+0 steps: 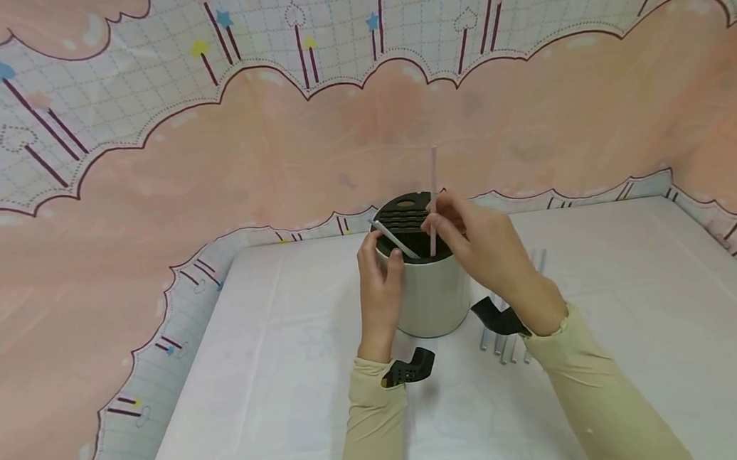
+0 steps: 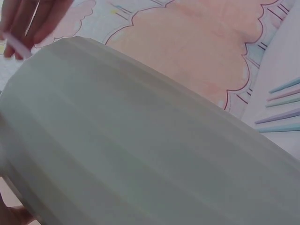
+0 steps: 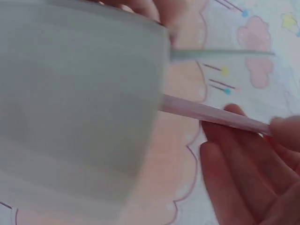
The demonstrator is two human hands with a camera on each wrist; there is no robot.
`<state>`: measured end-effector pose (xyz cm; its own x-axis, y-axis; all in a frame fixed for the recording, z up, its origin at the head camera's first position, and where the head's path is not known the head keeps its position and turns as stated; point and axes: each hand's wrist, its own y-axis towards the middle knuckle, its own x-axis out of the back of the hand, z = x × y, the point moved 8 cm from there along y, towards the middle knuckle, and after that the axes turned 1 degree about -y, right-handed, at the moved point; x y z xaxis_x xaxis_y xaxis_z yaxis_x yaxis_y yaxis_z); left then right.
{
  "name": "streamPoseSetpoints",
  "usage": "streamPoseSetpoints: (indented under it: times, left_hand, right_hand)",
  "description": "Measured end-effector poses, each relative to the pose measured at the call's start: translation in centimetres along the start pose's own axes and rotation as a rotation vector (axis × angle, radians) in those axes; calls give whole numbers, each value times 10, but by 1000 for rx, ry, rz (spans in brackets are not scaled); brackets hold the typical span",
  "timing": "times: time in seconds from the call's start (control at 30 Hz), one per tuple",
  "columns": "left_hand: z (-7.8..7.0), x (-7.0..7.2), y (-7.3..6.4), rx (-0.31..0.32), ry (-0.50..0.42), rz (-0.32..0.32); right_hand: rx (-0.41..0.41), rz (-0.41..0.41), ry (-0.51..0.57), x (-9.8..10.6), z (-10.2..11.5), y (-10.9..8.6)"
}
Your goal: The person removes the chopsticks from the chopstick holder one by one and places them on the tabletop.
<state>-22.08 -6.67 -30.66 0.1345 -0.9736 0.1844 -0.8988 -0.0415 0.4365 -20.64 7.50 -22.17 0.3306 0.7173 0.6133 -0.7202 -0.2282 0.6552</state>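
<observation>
A pale grey-green utensil holder (image 1: 434,300) with a black slotted top (image 1: 406,217) stands upright on the table. My left hand (image 1: 378,279) grips its left side near the rim, thumb toward the front. Between thumb and fingers, my right hand (image 1: 472,237) pinches a pink chopstick (image 1: 434,175) that stands almost vertical, its lower end in the front opening. A pale green chopstick (image 1: 396,240) leans left inside that opening; its thin tip shows in the right wrist view. The right wrist view also has the pink chopstick (image 3: 201,110) at the fingertips, partly behind the holder's edge.
Several pastel chopsticks (image 1: 498,345) lie side by side on the white table (image 1: 276,379), right of the holder and partly under the right forearm. Behind the table hangs a peach and white printed cloth (image 1: 311,148).
</observation>
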Motion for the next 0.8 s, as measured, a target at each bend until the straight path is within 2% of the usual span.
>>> streamPoseSetpoints:
  times: [0.17, 0.3, 0.4, 0.5, 0.63, 0.8]
  left_hand:
    - [0, 0, -1, 6, 7, -4]
    - [-1, 0, -1, -3, -4, 3]
    - [-1, 0, -2, 3, -9, 9]
    - [0, 0, -2, 4, -10, 9]
    - [1, 0, -2, -7, -10, 3]
    - [1, 0, -2, -13, -19, 4]
  right_hand:
    - [-26, -170, 196, 29, -8, -2]
    - [-52, -313, 423, 54, -8, -5]
    - [-39, -439, 595, 76, -7, -10]
    - [-44, -561, 727, 93, -16, -17]
    - [-80, -674, 808, 107, -37, -28]
    - [-148, -736, 881, 113, -68, -44]
